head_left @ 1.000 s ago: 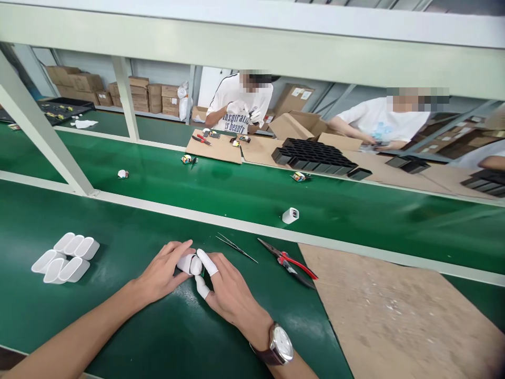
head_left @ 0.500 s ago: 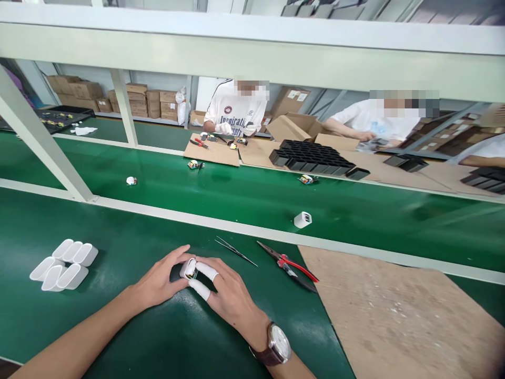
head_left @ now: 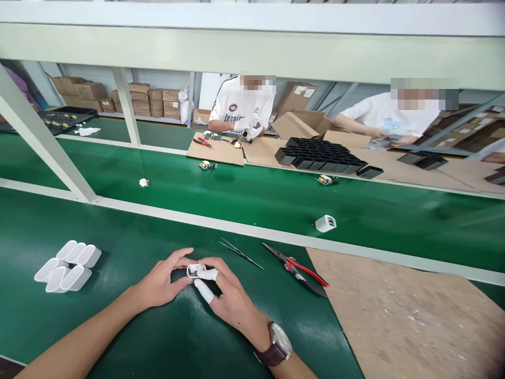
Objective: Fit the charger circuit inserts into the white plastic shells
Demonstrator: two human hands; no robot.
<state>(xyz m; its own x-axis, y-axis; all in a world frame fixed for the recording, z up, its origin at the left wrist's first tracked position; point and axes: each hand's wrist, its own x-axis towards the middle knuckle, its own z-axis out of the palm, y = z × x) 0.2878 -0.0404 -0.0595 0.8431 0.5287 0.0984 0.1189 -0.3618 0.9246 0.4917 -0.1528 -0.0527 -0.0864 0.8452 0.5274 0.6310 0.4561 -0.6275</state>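
Observation:
My left hand (head_left: 161, 280) grips a small white plastic charger case (head_left: 191, 277), fingers behind it and thumb in front. Inside its open end a small circuit board (head_left: 193, 272) shows in part. My right hand (head_left: 226, 289) wears white finger cots on thumb and index finger. Its index fingertip presses at the case's opening, the thumb is at the near side, and other fingers curl round the far side. Tweezers (head_left: 241, 253) and red-and-black long-nose pliers (head_left: 294, 267) lie to the right. Several empty white cases (head_left: 71, 268) stand grouped at the left.
Cardboard (head_left: 406, 310) covers the bench at right. On the green conveyor (head_left: 236, 197) sit a white case (head_left: 325, 223) and several circuit boards (head_left: 325, 180). A metal post (head_left: 51, 137) rises at left. Across the belt, two people work beside black cases (head_left: 319, 155).
The circuit board has gone deeper into the white case, and my right index finger now presses at its opening. The view has shifted slightly, and the items on the conveyor appear farther right.

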